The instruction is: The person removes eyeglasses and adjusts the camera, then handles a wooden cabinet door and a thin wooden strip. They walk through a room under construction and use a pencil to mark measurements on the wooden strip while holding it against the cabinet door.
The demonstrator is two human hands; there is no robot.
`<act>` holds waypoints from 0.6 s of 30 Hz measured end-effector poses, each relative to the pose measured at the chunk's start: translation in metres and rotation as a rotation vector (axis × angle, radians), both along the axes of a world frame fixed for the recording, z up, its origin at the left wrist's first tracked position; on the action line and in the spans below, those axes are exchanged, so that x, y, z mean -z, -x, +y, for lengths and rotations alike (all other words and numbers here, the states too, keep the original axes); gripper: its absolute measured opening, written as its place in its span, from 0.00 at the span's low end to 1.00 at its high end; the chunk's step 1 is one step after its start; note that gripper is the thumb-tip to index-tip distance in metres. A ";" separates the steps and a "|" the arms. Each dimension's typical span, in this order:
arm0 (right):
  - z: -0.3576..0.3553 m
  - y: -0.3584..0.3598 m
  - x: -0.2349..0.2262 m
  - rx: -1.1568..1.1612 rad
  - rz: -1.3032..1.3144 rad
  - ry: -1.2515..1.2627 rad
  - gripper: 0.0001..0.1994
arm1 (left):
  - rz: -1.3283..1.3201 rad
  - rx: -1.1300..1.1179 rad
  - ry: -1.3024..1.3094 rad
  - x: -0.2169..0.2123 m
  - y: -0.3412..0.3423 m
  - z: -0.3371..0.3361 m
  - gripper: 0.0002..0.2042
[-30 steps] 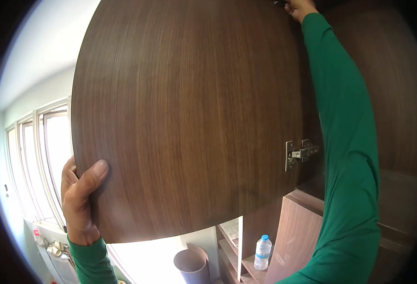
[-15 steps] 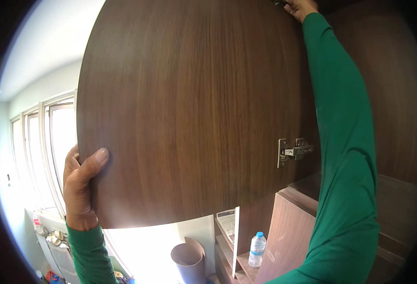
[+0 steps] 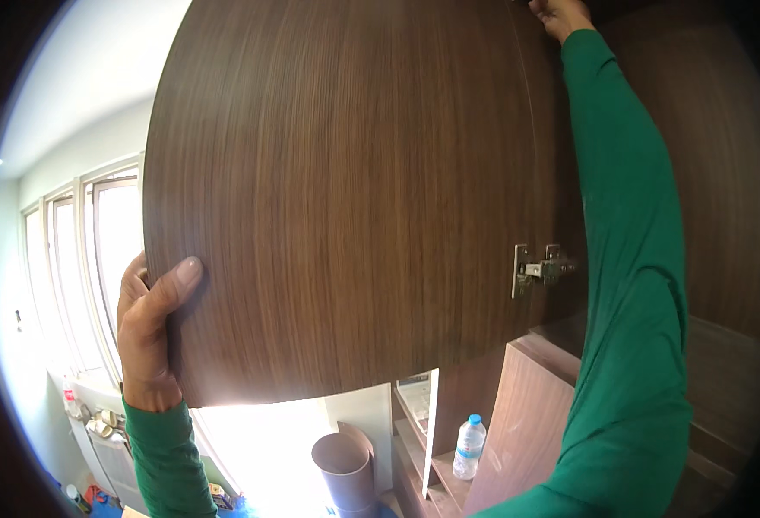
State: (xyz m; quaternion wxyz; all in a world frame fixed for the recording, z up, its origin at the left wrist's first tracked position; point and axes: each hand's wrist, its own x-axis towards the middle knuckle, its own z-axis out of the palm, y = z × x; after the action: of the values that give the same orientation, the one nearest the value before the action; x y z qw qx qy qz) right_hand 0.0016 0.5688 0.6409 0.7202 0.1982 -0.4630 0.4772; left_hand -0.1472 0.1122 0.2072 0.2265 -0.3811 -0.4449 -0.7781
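Observation:
A brown wood-grain cabinet door (image 3: pixel 354 198) fills the middle of the view, standing swung out. My left hand (image 3: pixel 151 319) grips its left edge low down, thumb on the face towards me and fingers behind. At the upper right, my right hand (image 3: pixel 561 15) is raised to the door's hinge side, its fingers bent together. The top of the frame cuts off these fingertips, and what they hold is hidden. Lower on that side, a metal hinge (image 3: pixel 535 271) joins the door to the dark cabinet side.
Below the door, a clear water bottle with a blue cap (image 3: pixel 469 447) stands on a shelf beside a slanted wood panel (image 3: pixel 518 423). A rolled brown sheet (image 3: pixel 345 466) stands left of it. Windows (image 3: pixel 86 250) line the left wall, with loose items on a ledge below.
The door and its hinge appear slightly higher and further right in view. My right hand sits a little further right and lower. The left hand keeps its grip on the door edge.

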 end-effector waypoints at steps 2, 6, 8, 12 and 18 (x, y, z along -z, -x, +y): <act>0.012 0.004 0.001 0.000 0.008 -0.092 0.04 | -0.003 -0.063 -0.003 0.000 -0.007 -0.004 0.35; -0.045 -0.013 0.047 0.222 -0.064 -0.016 0.09 | 0.009 0.070 -0.009 0.008 0.005 -0.003 0.30; -0.065 -0.032 0.086 0.595 -0.193 0.148 0.13 | -0.022 0.072 0.005 0.011 0.009 0.006 0.27; -0.069 -0.053 0.138 1.032 -0.885 0.137 0.17 | 0.205 -0.245 0.129 0.013 0.044 -0.023 0.21; -0.071 -0.076 0.237 0.906 -1.746 0.225 0.18 | 0.492 -0.238 0.256 0.004 0.068 -0.025 0.21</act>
State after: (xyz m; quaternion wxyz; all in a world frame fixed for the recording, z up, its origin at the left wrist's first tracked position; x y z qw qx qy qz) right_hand 0.0781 0.4977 0.4036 0.2551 -0.4886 -0.8155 0.1763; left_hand -0.2150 0.0877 0.2034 0.3671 -0.5288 -0.5126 -0.5682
